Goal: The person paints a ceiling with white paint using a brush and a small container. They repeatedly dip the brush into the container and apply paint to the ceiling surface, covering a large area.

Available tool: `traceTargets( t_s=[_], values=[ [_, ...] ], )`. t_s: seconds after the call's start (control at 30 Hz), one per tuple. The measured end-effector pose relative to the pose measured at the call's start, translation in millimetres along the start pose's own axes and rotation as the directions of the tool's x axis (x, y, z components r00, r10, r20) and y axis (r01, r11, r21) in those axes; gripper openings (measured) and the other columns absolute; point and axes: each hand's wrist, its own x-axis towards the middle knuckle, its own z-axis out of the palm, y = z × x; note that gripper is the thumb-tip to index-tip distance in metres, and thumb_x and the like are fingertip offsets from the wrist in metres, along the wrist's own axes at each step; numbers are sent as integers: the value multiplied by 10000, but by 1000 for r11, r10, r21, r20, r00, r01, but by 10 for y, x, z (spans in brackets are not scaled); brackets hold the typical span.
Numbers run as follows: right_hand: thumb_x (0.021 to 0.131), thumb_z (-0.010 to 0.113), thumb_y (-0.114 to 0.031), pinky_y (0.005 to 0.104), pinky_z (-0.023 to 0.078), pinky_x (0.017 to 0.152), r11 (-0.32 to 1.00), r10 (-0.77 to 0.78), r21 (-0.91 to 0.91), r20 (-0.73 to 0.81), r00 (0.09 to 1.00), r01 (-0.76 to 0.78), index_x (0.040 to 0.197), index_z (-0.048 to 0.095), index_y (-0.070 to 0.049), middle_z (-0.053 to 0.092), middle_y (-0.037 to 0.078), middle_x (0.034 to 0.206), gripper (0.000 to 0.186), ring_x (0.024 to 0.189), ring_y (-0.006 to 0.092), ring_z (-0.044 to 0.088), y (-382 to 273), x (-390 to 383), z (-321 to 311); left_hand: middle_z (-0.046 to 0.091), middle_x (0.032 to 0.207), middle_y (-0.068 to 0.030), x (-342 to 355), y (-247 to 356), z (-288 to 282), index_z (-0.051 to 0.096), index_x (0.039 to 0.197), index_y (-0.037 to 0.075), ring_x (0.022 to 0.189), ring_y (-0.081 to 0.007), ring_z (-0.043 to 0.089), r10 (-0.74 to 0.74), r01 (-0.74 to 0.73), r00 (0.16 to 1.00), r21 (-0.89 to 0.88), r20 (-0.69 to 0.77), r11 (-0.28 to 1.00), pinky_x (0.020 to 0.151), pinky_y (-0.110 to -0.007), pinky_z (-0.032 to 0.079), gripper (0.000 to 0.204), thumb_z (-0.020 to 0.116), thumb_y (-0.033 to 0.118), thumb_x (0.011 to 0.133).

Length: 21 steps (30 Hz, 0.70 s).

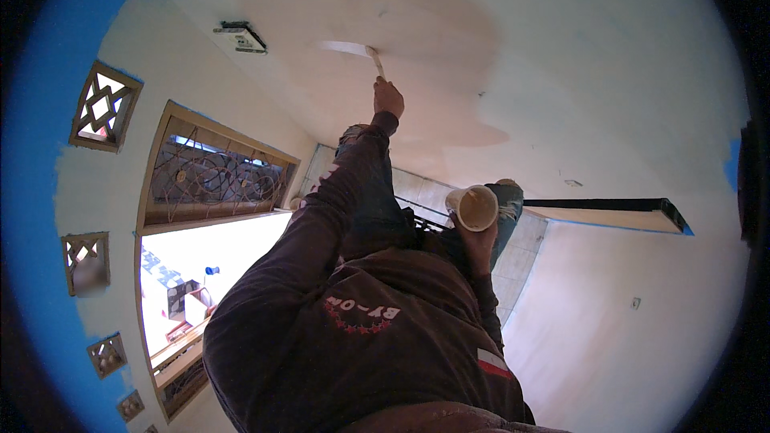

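left hand [388, 99] grips brush [375, 61] on wall [449, 40] — right hand [480, 242] holds cup [473, 207].

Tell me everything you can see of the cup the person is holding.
The cup is a small, round, pale cream container, plastic by the look of it, with a thin rim and a wide open mouth. It is tilted so the mouth faces the camera; the inside looks cream-coloured, and whether it holds anything is unclear. The right hand grips it from below, fingers wrapped around its lower part, in front of the torn jeans.
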Motion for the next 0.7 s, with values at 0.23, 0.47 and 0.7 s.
traceTargets(
  t_s=[0.23,0.47,0.7],
  values=[
    [733,885,-135,367,482,1004,1000,-8,-24,-57,998,6,1319,522,-27,622,126,1271,698,1168,225,609,-8,17,-24,561,1035,-322,-413,324,23,434,1138,-75,939,-471,610,30,-49,998,-420,-52,906,821,-515,526,250,492,106,976],
    [715,902,-160,379,479,1013,1000,21,17,-54,998,-20,1313,524,-9,616,130,1274,724,1172,238,601,-26,3,-52,571,1054,-296,-767,312,-176,480,1154,-49,955,-469,605,261,-185,956,-416,132,890,841,-526,517,238,469,114,981],
    [709,907,-168,374,480,1007,1000,12,19,-84,996,-11,1310,523,-3,616,132,1273,732,1169,236,601,124,-25,-109,581,1056,-296,-521,-436,78,506,1138,-60,943,-460,591,-178,144,982,-385,-56,912,829,-532,491,247,441,108,969]
  ],
)
